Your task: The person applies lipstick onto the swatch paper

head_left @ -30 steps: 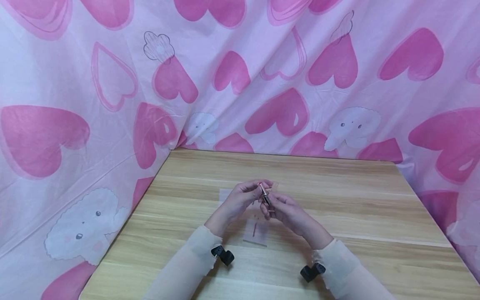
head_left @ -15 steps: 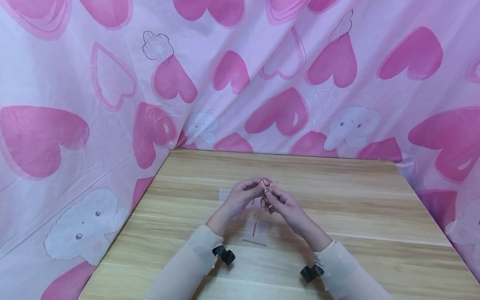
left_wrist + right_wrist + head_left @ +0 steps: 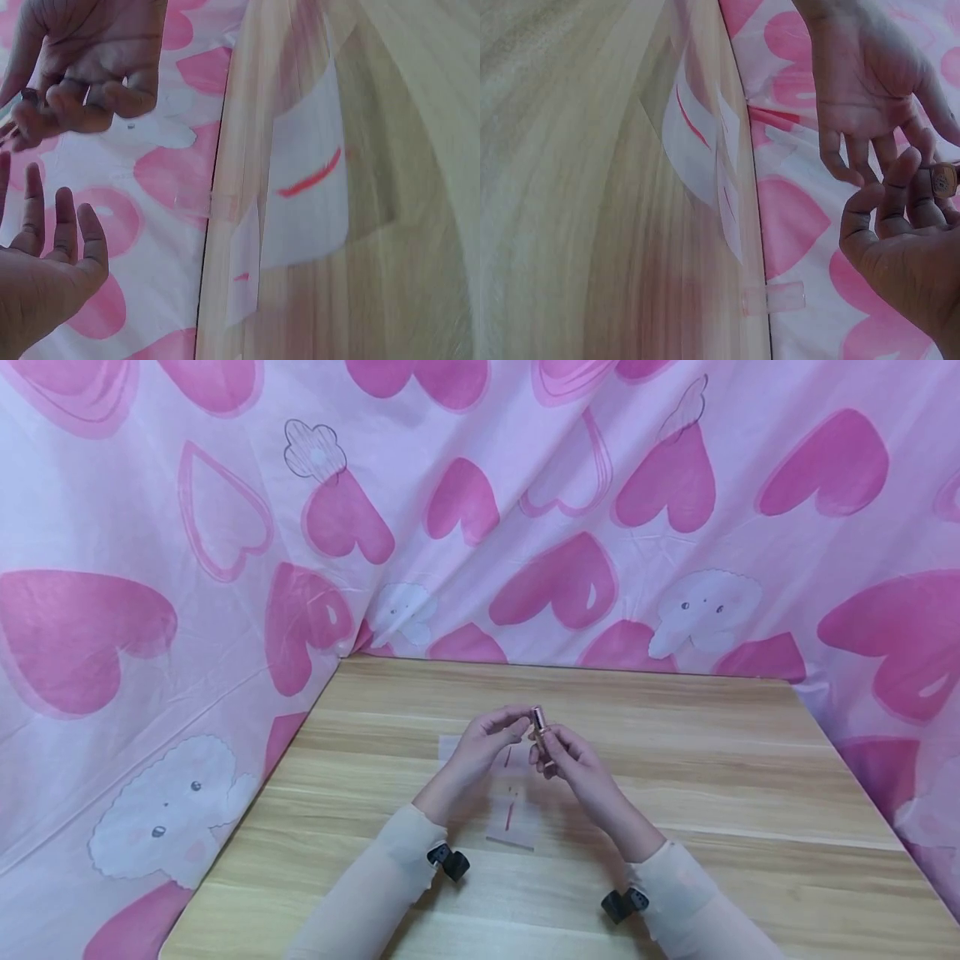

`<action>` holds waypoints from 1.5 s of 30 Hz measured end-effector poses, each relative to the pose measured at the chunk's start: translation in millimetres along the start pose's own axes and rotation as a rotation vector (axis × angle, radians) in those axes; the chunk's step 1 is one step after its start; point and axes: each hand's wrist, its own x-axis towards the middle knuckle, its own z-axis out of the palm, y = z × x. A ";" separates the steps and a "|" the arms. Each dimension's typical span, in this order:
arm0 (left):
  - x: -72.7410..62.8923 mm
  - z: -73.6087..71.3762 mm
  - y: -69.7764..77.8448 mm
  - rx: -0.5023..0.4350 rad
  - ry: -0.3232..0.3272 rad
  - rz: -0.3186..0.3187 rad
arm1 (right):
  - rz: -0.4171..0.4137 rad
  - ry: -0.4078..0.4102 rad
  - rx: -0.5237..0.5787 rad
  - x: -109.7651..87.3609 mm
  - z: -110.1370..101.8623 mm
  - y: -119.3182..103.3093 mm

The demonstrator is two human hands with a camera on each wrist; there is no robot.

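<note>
My right hand (image 3: 573,756) grips a slim lipstick (image 3: 539,720) upright, its shiny rose-gold end pointing up above the thumb. In the right wrist view, a round label shows on the end of the lipstick (image 3: 943,181). Beside it, my left hand (image 3: 480,745) has its fingers loosely extended, fingertips right at the lipstick's upper end. The left wrist view shows the left hand (image 3: 56,281) with spread fingers and nothing in its palm. Below the hands lies a pale card (image 3: 521,835) bearing a red stroke (image 3: 510,816).
More pale cards lie farther back, one card (image 3: 448,746) partly behind the left hand; red strokes mark them too. A small clear, tube-like piece (image 3: 775,298) shows near the table's far edge. The wooden table (image 3: 750,777) meets a pink heart-patterned curtain (image 3: 555,585).
Both hands were holding the lipstick together. The right hand has moved up along it and now holds it alone, slightly higher and farther right; the left fingers have loosened from it.
</note>
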 end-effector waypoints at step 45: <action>72.1 16.5 -30.6 0.674 -0.042 -0.103 | -0.013 0.145 0.138 -2.7 -29.1 3.4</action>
